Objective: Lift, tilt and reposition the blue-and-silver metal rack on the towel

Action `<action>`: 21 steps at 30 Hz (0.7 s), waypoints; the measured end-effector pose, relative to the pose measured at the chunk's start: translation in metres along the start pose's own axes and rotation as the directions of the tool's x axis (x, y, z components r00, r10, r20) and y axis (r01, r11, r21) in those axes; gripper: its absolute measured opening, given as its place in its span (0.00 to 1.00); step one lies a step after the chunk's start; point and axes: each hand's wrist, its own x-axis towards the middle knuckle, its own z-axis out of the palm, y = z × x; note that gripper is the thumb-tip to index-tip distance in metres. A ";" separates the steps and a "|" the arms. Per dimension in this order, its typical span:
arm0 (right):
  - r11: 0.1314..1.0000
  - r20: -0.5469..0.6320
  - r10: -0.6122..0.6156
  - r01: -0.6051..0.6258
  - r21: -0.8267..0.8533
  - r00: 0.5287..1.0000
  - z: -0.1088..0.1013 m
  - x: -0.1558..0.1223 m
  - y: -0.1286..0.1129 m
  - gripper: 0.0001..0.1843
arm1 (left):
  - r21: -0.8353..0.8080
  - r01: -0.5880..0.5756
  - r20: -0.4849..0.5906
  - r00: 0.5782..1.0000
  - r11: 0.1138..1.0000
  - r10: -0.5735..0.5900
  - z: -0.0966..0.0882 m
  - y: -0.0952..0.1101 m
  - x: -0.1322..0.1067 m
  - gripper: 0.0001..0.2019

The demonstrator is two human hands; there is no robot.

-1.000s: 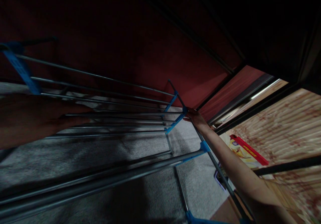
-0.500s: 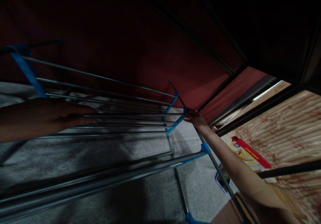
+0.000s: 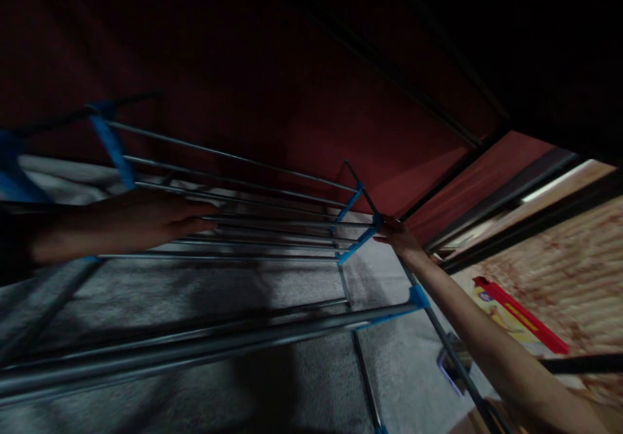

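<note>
A metal rack [image 3: 253, 226] of thin grey tubes with blue plastic joints stands on grey carpet, seen from above at a tilt. My left hand [image 3: 146, 223] reaches in from the left and lies along the rack's middle shelf tubes, its fingers dim and blurred. My right hand [image 3: 399, 234] stretches out from the lower right and grips the rack's far right corner beside a blue joint [image 3: 374, 221], fingers curled round the tube.
A dark red wall [image 3: 302, 109] rises behind the rack. A red and yellow box [image 3: 516, 314] lies on the patterned floor at the right, next to dark bars. Grey carpet [image 3: 321, 382] shows beneath the tubes.
The view has swung, so the rack and both hands sit further right in the picture. Both hands keep their places on the rack.
</note>
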 end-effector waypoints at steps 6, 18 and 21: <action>0.783 0.037 -0.281 0.252 -0.568 0.959 -0.001 0.005 0.010 0.38 | 0.132 -0.101 0.047 0.994 0.986 0.096 -0.018 0.032 -0.010 0.17; 0.565 0.478 -0.371 0.602 -0.564 0.796 0.037 0.017 0.005 0.27 | 0.137 -0.127 -0.058 0.989 0.982 0.136 -0.010 0.029 -0.005 0.12; 0.555 0.478 -0.388 0.614 -0.561 0.788 0.038 0.022 0.005 0.25 | 0.152 -0.119 -0.052 0.990 0.981 0.128 -0.010 0.025 -0.002 0.13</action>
